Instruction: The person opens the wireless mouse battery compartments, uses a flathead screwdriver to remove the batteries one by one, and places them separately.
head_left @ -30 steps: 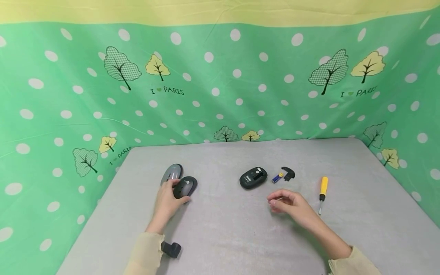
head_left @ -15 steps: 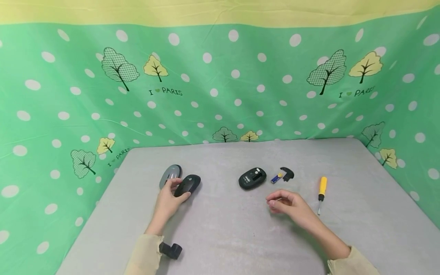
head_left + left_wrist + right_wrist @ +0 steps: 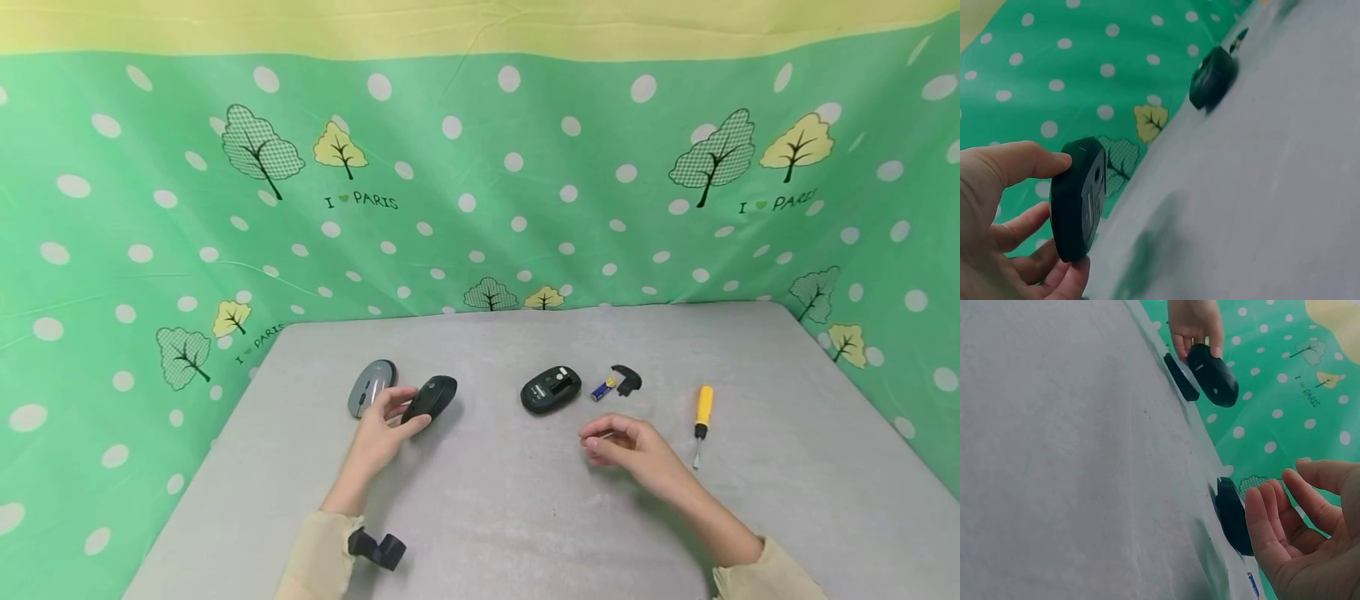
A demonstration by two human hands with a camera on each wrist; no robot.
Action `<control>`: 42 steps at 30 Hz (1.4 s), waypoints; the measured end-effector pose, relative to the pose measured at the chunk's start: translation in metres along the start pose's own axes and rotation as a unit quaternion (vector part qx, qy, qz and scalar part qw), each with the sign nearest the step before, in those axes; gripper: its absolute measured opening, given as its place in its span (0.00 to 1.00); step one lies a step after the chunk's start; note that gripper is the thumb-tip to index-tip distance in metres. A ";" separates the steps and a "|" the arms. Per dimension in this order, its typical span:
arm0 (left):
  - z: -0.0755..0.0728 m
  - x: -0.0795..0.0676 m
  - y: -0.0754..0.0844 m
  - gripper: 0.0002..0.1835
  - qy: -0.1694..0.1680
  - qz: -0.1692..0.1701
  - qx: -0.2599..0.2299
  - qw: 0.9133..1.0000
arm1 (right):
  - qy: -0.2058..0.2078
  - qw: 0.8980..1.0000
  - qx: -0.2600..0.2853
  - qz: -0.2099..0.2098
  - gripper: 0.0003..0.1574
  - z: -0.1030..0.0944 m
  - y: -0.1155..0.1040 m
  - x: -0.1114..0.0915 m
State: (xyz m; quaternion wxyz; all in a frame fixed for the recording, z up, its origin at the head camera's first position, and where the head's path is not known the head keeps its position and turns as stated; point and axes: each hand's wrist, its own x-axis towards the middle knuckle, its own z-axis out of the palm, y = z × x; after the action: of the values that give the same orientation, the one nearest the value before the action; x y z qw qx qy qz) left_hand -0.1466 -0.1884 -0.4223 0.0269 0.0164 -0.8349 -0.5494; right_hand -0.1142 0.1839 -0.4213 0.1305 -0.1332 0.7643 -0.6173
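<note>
A black computer mouse is pinched between the thumb and fingers of my left hand, tilted on its side and lifted off the table. In the left wrist view, the underside of that mouse faces right. Just left of it a grey mouse lies on the table. My right hand hovers with loosely bent fingers and nothing in them. Beyond it, a second black mouse lies upside down, its battery slot uncovered. Next to that are a blue-and-yellow battery and a black battery cover.
A screwdriver with a yellow handle lies on the grey table, to the right of my right hand. Green dotted cloth hangs behind the table and along its sides. A black wrist mount sticks out from my left sleeve.
My left hand has lifted the black mouse from beside the grey one, moved it right and tipped it onto its side. The right hand has stayed almost still.
</note>
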 end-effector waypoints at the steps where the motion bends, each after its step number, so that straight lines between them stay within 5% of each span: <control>1: 0.001 0.000 0.001 0.27 -0.004 -0.001 -0.003 1.000 | -0.001 1.000 -0.001 0.000 0.21 0.000 0.000 0.000; 29: 0.045 -0.019 0.027 0.28 -0.119 -0.030 -0.132 0.984 | -0.006 1.000 0.017 -0.018 0.20 0.006 -0.003 0.002; 42: 0.064 -0.027 0.034 0.29 -0.188 -0.009 -0.131 0.973 | -0.006 0.999 0.020 -0.029 0.20 0.009 -0.006 0.004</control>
State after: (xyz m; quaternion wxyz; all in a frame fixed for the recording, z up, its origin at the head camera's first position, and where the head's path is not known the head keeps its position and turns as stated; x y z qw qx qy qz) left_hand -0.1236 -0.1148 -0.4166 -0.1334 -0.0837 -0.7456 -0.6475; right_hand -0.1142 0.1730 -0.4178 0.1200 -0.1563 0.7466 -0.6354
